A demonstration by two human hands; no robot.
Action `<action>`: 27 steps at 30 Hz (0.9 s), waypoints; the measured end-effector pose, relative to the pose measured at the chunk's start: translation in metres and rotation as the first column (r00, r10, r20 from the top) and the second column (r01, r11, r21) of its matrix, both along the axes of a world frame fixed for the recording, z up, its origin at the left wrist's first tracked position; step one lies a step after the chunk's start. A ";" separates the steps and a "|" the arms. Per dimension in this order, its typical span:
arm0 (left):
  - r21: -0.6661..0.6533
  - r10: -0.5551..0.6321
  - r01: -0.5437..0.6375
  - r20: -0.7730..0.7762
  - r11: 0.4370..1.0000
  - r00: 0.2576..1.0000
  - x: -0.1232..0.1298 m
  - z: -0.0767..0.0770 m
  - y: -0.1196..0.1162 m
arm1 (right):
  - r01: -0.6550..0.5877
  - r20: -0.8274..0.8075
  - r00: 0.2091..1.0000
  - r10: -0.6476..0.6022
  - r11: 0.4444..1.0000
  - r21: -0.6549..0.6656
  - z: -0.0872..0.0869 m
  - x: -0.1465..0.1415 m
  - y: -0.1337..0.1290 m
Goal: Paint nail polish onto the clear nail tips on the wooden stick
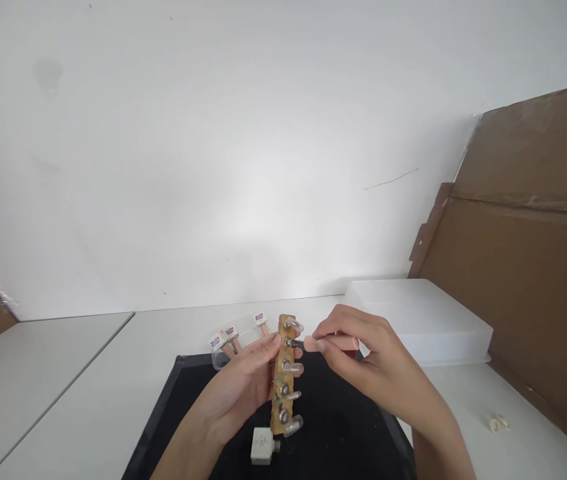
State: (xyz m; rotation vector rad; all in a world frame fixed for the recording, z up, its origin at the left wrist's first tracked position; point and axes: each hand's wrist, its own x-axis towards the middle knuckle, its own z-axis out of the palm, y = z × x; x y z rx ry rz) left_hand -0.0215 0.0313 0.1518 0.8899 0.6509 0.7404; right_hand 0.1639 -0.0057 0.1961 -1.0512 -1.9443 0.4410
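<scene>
My left hand [243,373] grips a yellowish-brown strip [278,393] from its left side, holding it upright above a black mat. Several round metal studs run along the strip, with clear nail tips [293,367] sticking out to the right. In my right hand [373,353], thumb and fingers pinch the peach-coloured handle of a nail polish brush [333,343]. Its dark end reaches the second stud from the top; whether it touches there I cannot tell. Below the left hand, a square white nail polish bottle [262,445] stands on the black mat [333,427].
Behind my left hand, a clear container [220,360] holds several white-labelled bottles [231,333] with peach caps. A translucent white box [423,320] stands at right, beside brown cardboard [528,267]. Small cream-coloured rings [496,423] lie on the white table [78,387].
</scene>
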 end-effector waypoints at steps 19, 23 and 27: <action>0.071 -0.031 0.032 -0.010 0.997 0.999 -0.002 0.000 0.002 | 0.036 0.034 0.999 -0.036 0.999 0.003 0.000 0.001 -0.002; 0.076 -0.039 0.040 -0.018 0.996 0.999 -0.002 0.001 0.002 | 0.042 0.041 0.998 -0.042 0.999 0.004 0.000 0.001 -0.004; 0.076 -0.043 0.043 -0.008 0.996 0.999 -0.003 0.003 0.001 | 0.058 0.051 0.997 -0.058 0.998 0.010 0.001 0.000 -0.003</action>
